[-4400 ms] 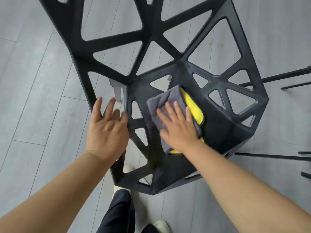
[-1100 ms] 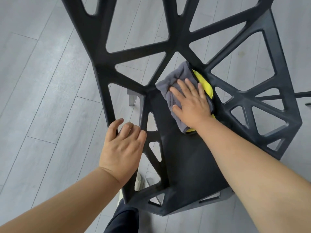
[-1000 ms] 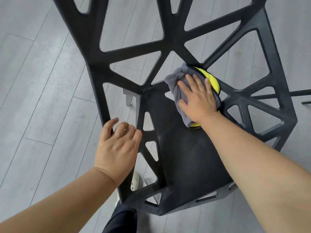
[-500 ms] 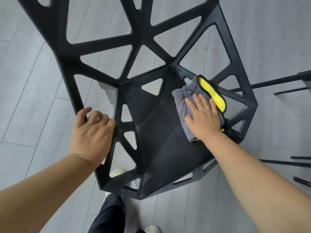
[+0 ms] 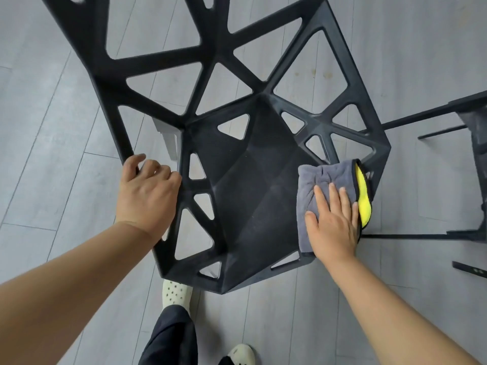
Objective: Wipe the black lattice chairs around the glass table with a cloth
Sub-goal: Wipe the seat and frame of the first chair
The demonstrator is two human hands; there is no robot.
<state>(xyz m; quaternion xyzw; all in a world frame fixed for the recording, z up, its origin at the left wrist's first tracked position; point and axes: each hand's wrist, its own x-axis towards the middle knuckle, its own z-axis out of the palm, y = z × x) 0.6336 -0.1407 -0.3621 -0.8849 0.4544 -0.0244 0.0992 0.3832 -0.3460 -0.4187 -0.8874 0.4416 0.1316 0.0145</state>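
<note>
Wiping the seat of one black lattice chair (image 5: 250,201), with most of the job apparently still ahead.

Right hand (image 5: 333,222) lies flat, fingers spread, pressing the grey-and-yellow cloth (image 5: 329,177) onto the seat's right edge rather than clutching it; left hand (image 5: 147,191) curls around a strut on the chair's left side, steadying it. Judging by this, the seat is mid-wipe, while backrest lattice and legs look untouched. The backrest top is cropped, the glass table is unseen, only dark frame bars (image 5: 411,119) show at right, and dust is too faint to judge.
</note>
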